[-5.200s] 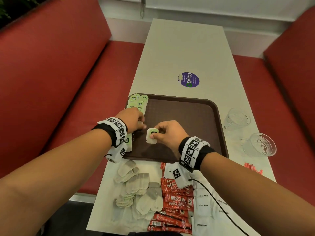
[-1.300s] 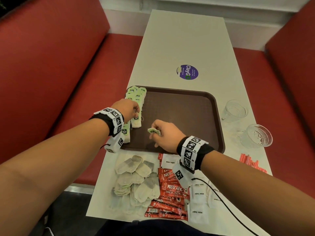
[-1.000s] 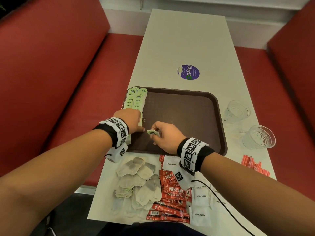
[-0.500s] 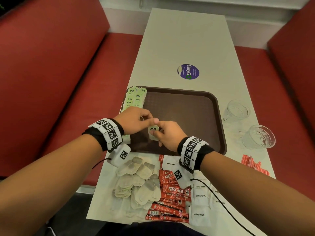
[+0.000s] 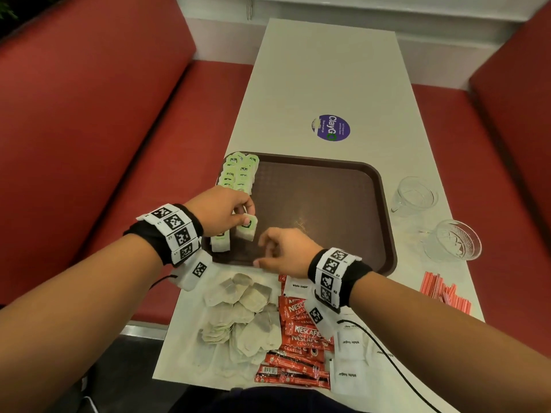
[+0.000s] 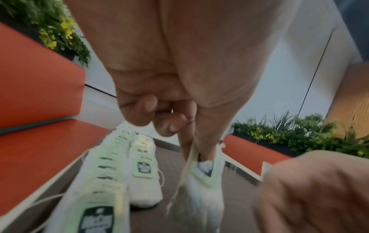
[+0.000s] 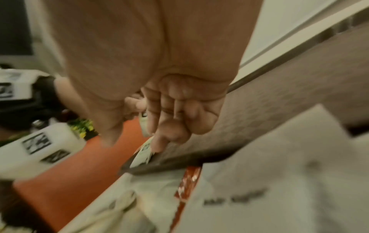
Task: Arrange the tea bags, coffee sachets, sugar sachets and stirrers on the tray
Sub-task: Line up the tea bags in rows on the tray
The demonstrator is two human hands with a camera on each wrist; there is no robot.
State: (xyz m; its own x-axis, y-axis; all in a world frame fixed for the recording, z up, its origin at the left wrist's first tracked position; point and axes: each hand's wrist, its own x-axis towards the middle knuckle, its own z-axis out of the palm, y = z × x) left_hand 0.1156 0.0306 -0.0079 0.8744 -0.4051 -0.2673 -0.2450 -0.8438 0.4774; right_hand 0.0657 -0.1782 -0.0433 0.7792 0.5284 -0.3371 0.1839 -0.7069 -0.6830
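My left hand [image 5: 245,210] pinches the green tag of a tea bag [image 5: 247,231], which hangs just above the near-left part of the brown tray [image 5: 328,210]. The left wrist view shows the same pinch [image 6: 196,151] on the hanging tea bag [image 6: 203,181], beside two rows of tagged tea bags [image 6: 142,171]. Those rows [image 5: 238,174] run along the tray's left edge. My right hand [image 5: 269,248] hovers over the tray's near rim with its fingers loosely curled and holds nothing. Loose tea bags [image 5: 244,317], red coffee sachets [image 5: 298,338] and white sugar sachets [image 5: 348,362] lie on the table near me.
Red stirrers [image 5: 444,293] lie at the table's right edge. Two glasses [image 5: 414,195] [image 5: 453,239] stand right of the tray. A purple sticker [image 5: 331,128] sits on the white table beyond the tray. Red bench seats flank the table on both sides.
Half a second ago both hands held the tea bag together. Now my left hand alone holds it by its tag, and my right hand has let go and drawn back toward me.
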